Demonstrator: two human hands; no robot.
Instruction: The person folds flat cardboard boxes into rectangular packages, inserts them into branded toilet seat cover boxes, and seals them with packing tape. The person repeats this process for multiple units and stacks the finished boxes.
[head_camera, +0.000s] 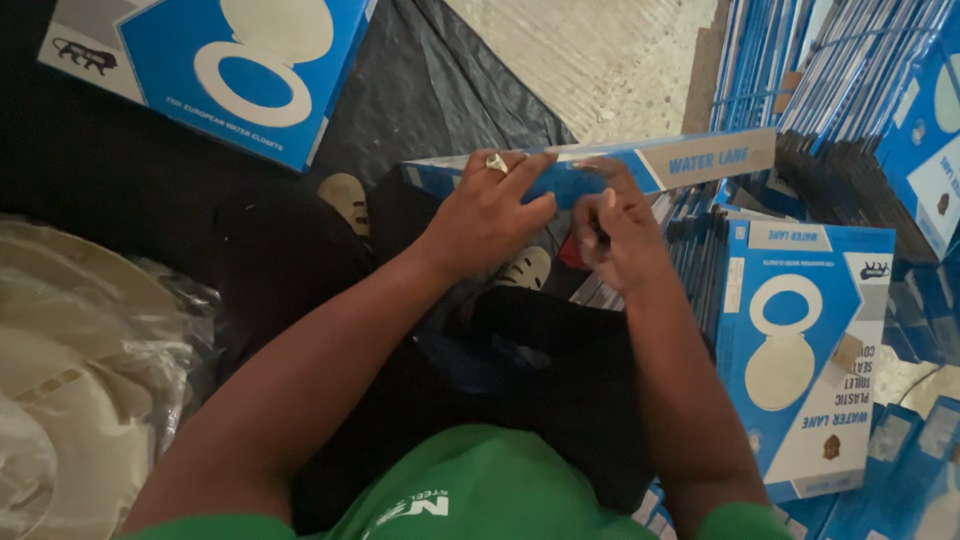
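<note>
A flat blue and white cardboard box stands on edge in front of me, its narrow side facing up. My left hand, with a ring on one finger, lies over the box's top edge and grips it. My right hand is blurred and sits just right of the left one, fingers curled against the same edge. Whether the right hand holds something small is unclear. My legs in black trousers lie below the box.
A second blue box lies at the top left on black sheeting. Several flat blue boxes lean in stacks at the right. Cream plastic seats in clear wrap pile up at the left. A pale sandal shows beside the box.
</note>
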